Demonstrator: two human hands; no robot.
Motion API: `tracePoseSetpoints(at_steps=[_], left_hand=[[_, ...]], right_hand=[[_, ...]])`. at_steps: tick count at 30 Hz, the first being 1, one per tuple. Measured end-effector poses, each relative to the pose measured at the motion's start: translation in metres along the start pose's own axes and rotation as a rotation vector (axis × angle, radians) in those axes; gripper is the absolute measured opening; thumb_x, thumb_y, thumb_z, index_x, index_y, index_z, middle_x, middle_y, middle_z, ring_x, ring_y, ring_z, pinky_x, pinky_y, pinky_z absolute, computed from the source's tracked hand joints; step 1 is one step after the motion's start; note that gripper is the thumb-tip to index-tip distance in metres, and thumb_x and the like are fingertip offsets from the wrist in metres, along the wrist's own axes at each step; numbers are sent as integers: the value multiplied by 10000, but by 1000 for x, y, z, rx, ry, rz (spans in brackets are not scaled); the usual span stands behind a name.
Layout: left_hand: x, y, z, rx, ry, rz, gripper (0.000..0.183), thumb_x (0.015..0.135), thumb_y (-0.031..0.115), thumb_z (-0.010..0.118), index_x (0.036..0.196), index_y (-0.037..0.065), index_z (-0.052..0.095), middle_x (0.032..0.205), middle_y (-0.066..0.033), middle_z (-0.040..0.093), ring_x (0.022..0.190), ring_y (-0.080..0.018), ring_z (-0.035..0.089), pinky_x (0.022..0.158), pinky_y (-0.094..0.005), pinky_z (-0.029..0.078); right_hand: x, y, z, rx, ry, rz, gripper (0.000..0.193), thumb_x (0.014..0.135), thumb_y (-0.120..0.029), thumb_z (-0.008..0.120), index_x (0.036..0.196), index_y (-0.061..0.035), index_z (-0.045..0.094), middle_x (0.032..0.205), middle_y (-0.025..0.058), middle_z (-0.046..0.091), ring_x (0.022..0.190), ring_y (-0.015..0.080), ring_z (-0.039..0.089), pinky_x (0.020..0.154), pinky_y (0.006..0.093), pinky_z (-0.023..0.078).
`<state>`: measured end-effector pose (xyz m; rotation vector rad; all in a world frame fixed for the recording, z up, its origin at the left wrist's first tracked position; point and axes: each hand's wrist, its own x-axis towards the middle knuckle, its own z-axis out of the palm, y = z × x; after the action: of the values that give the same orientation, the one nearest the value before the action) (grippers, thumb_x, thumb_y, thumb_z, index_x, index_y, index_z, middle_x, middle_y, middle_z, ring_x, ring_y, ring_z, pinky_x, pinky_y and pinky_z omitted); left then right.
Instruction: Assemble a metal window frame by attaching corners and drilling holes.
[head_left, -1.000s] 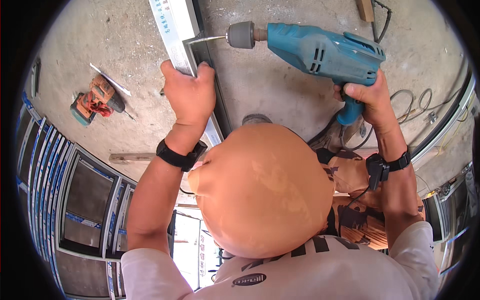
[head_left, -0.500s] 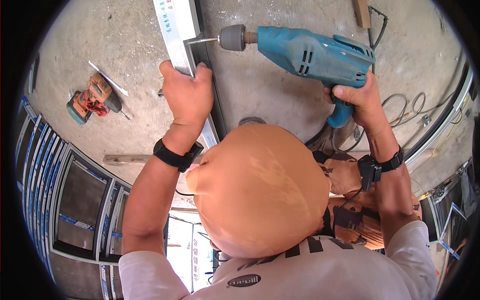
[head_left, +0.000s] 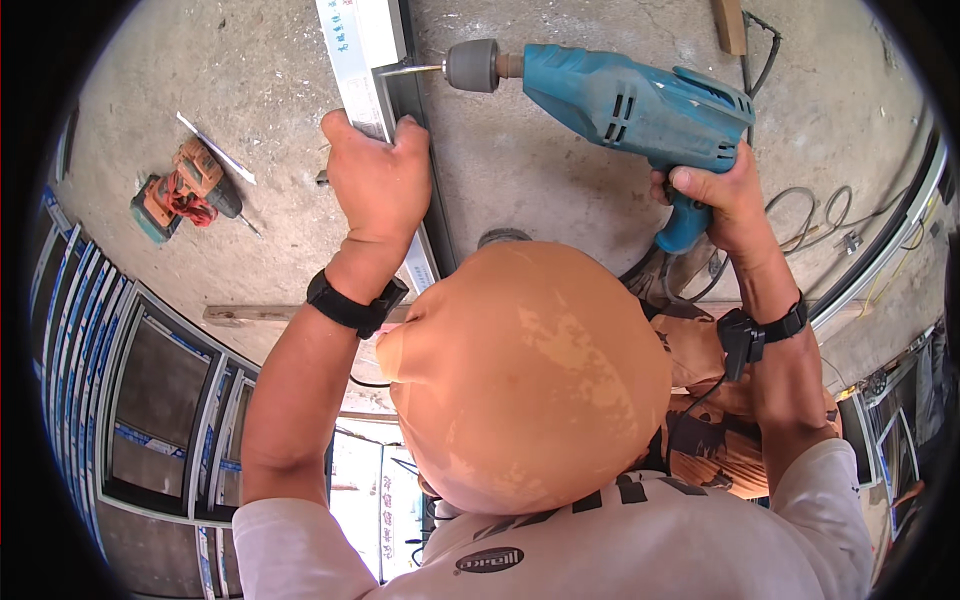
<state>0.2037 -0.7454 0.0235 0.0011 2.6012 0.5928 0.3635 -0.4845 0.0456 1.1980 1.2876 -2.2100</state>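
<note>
In my right hand (head_left: 722, 195) is the handle of a teal corded power drill (head_left: 625, 105), its body pointing left. The drill's bit (head_left: 415, 69) meets the dark side of a metal profile (head_left: 362, 65) that carries white printed film; whether it has gone in, I cannot tell. My left hand (head_left: 378, 182) is wrapped round the same profile just below the bit, thumb on one edge and fingers on the other. The profile runs from the top edge down past my left wrist, where my head partly hides it.
An orange and teal cordless drill (head_left: 187, 190) lies on the concrete floor at left, beside a thin white strip (head_left: 217, 148). Stacked window frames (head_left: 160, 410) stand at lower left. A cable (head_left: 800, 210) coils at right, and a wooden block (head_left: 729, 27) lies at top right.
The drill has shifted slightly up and to the right, together with the profile under my left hand. Both hands keep their grip.
</note>
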Motion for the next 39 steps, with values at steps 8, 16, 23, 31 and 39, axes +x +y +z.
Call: tracePoseSetpoints(at_steps=[8, 16, 23, 31, 39], left_hand=[[-1, 3, 0, -21, -15, -34, 428, 765, 192, 659, 1002, -78, 427, 791, -270, 623, 749, -441, 632, 715, -457, 500], [0, 0, 1, -13, 2, -17, 445, 761, 196, 665, 1018, -80, 429, 824, -281, 627, 775, -449, 633, 740, -463, 498], [4, -8, -3, -53, -2, -13, 432, 769, 193, 683, 1041, -69, 473, 868, -234, 643, 792, -374, 634, 759, -405, 492], [5, -25, -2, -191, -24, 1, 467, 780, 197, 690, 1096, -77, 483, 828, -187, 626, 741, -291, 597, 715, -426, 487], [8, -39, 7, -185, 18, -5, 583, 794, 188, 652, 1230, -122, 420, 1117, -272, 595, 1032, -358, 584, 935, -419, 431]], right_hand=[[1, -2, -3, -27, -7, 7, 496, 708, -135, 802, 1112, 18, 558, 846, 101, 659, 689, 176, 635, 632, 297, 524], [2, -2, -6, -45, -6, 21, 468, 700, -136, 813, 1085, 7, 590, 855, 86, 661, 709, 165, 637, 653, 288, 526], [10, 3, 16, -95, -51, 4, 524, 709, -89, 798, 1160, 7, 549, 926, 94, 667, 799, 174, 654, 742, 305, 543], [-2, -18, -51, 17, -64, 84, 547, 692, -16, 758, 1198, 2, 550, 946, 100, 664, 803, 186, 652, 738, 319, 544], [-32, -74, -108, -162, 46, -71, 516, 658, -50, 771, 1136, 0, 583, 947, 56, 677, 861, 128, 616, 792, 275, 503]])
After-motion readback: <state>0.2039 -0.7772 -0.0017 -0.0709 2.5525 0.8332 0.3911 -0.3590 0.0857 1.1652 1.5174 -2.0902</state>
